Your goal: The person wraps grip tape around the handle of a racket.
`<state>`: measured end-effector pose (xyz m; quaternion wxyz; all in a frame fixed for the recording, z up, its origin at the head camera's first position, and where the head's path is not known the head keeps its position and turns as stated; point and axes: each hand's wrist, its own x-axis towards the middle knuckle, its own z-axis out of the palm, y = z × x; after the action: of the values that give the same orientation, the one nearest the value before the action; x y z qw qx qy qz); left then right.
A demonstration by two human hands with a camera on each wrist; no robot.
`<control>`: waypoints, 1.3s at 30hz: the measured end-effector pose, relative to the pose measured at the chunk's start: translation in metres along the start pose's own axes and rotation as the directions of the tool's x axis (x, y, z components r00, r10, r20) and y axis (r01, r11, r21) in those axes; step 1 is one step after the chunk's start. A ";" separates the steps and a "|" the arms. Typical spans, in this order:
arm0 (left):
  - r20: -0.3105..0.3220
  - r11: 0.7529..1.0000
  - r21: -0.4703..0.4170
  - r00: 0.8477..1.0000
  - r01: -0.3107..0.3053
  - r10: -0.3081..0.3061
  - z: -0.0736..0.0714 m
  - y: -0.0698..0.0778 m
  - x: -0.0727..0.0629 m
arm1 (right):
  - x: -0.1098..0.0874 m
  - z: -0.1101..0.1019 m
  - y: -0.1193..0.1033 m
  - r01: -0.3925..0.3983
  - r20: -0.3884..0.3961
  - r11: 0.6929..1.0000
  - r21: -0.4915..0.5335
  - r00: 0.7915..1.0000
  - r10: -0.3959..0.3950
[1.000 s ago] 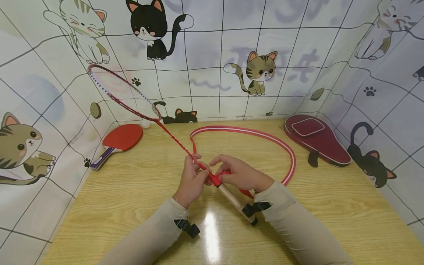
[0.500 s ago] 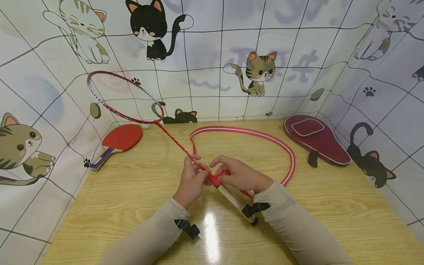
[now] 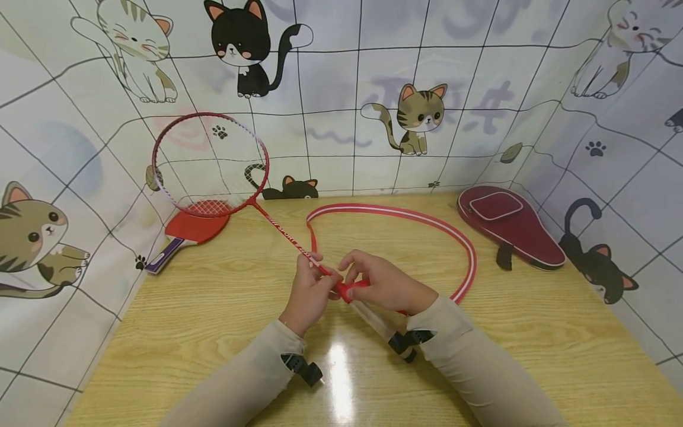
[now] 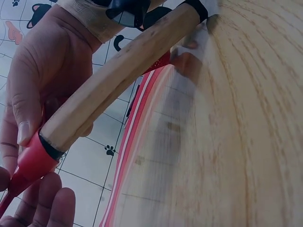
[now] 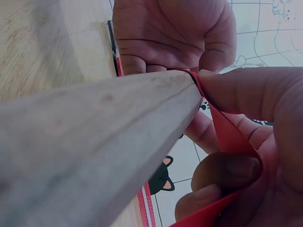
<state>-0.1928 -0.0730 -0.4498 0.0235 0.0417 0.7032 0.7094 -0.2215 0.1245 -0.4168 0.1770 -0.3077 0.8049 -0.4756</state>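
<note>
one view alone, right wrist, shows tape [image 5: 232, 135] bent, held in right grip [image 3: 392, 284]; left grip [image 3: 310, 293] pinches racket [image 3: 281, 229].

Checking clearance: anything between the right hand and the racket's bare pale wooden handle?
Just the flat, white-striped red band: the right hand presses it where the pale wooden handle meets the red cone. Nothing else visible.

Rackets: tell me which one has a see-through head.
The long-shafted badminton racket: the cat-print wall shows through its strings, whereas the table-tennis paddle has a solid red face.
</note>
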 end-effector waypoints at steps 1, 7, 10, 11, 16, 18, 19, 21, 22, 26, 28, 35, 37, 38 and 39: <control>0.002 1.000 0.006 1.000 0.006 -0.006 0.000 0.000 0.000 | 0.000 0.000 0.000 0.000 -0.005 1.000 -0.008 1.000 0.000; 0.010 0.999 0.040 0.999 0.034 -0.035 0.001 0.002 -0.002 | 0.000 0.000 -0.001 -0.005 -0.044 0.997 -0.075 0.999 0.002; 0.013 0.997 0.056 0.999 0.046 -0.047 0.001 0.002 -0.003 | 0.000 0.001 -0.001 0.001 -0.063 0.995 -0.097 0.998 -0.007; 0.015 0.997 0.063 0.999 0.051 -0.052 0.001 0.002 -0.003 | 0.000 0.002 -0.001 0.005 -0.070 0.994 -0.107 0.997 -0.013; 0.010 0.994 0.063 0.996 0.088 -0.088 0.002 0.002 -0.003 | -0.001 0.004 -0.004 0.010 -0.093 0.989 -0.145 0.995 -0.024; 0.004 0.993 0.053 0.995 0.102 -0.102 0.002 0.002 -0.003 | -0.001 0.005 -0.006 0.002 -0.098 0.989 -0.151 0.995 -0.017; 0.003 0.993 0.047 0.994 0.107 -0.107 0.002 0.001 -0.003 | -0.001 0.005 -0.006 0.000 -0.099 0.988 -0.154 0.995 -0.015; 0.002 0.993 0.036 0.994 0.112 -0.113 0.002 0.001 -0.003 | -0.001 0.004 -0.006 -0.007 -0.096 0.986 -0.164 0.995 -0.009; 0.001 0.993 0.030 0.993 0.114 -0.114 0.002 0.002 -0.003 | -0.001 0.004 -0.006 -0.011 -0.092 0.986 -0.167 0.996 -0.005; -0.002 0.994 0.027 0.994 0.110 -0.110 0.002 0.002 -0.002 | -0.002 -0.001 -0.007 -0.010 -0.071 0.982 -0.189 0.998 -0.003; -0.004 0.994 0.030 0.994 0.107 -0.106 0.003 0.002 -0.002 | -0.004 -0.004 -0.009 -0.012 -0.057 0.980 -0.197 0.998 0.001; -0.002 0.994 0.020 0.994 0.112 -0.112 0.003 0.002 -0.002 | -0.006 -0.007 -0.011 0.050 -0.032 0.974 -0.220 0.998 -0.059; -0.003 0.994 0.013 0.994 0.113 -0.113 0.003 0.002 -0.002 | -0.006 -0.006 -0.012 0.076 -0.034 0.973 -0.216 0.996 -0.085; -0.002 0.994 0.011 0.994 0.111 -0.111 0.003 0.002 -0.002 | -0.007 -0.005 -0.013 0.081 -0.038 0.973 -0.215 0.995 -0.091; -0.002 0.994 0.007 0.994 0.110 -0.110 0.003 0.002 -0.002 | -0.007 -0.005 -0.013 0.085 -0.042 0.972 -0.217 0.994 -0.096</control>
<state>-0.1905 -0.0699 -0.4474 0.0621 0.0024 0.7070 0.7045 -0.2153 0.1276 -0.4033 0.0996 -0.3487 0.8412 -0.4011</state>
